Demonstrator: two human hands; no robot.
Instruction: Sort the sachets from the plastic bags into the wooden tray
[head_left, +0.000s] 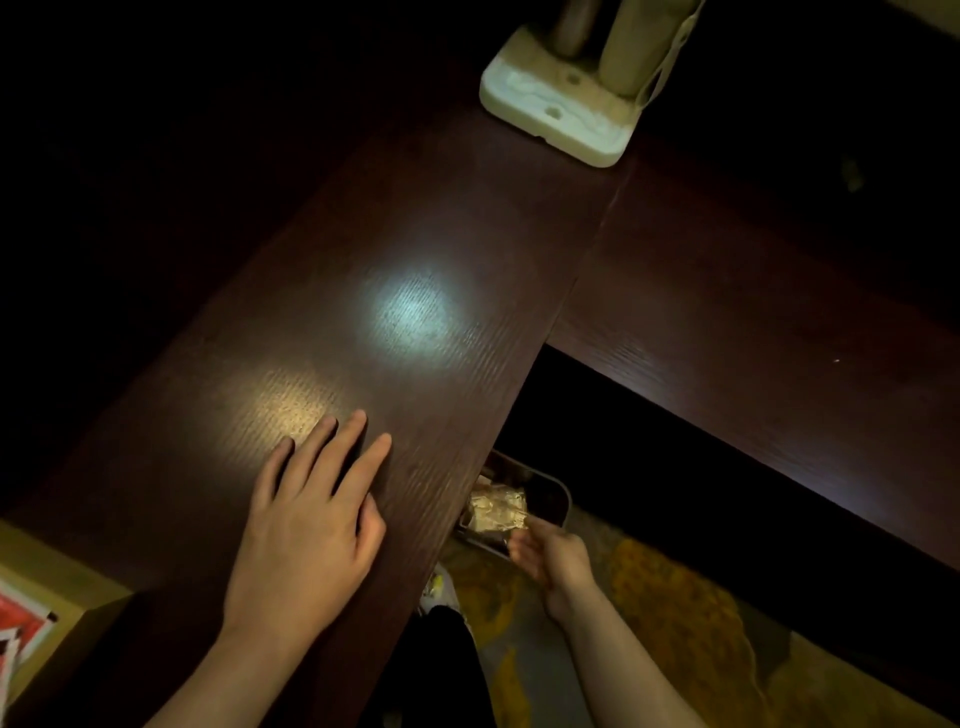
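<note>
The left hand (306, 525) lies flat on the dark brown wooden surface (415, 218), palm down, with the fingers stretched and a little spread; it holds nothing. The right hand (545, 556) is lower, beside the edge of the surface, at a small grey bin (558, 499) that stands on the floor. Its fingers touch a crumpled clear plastic bag (496, 509) in the bin, but it is too dark to tell if they grip it. At the bottom left corner there is a part of the light wooden tray (67, 582), and in it lies a red and white sachet (21, 618); its print is not readable. At the far end of the surface stands a cream plastic holder (556, 104).
</note>
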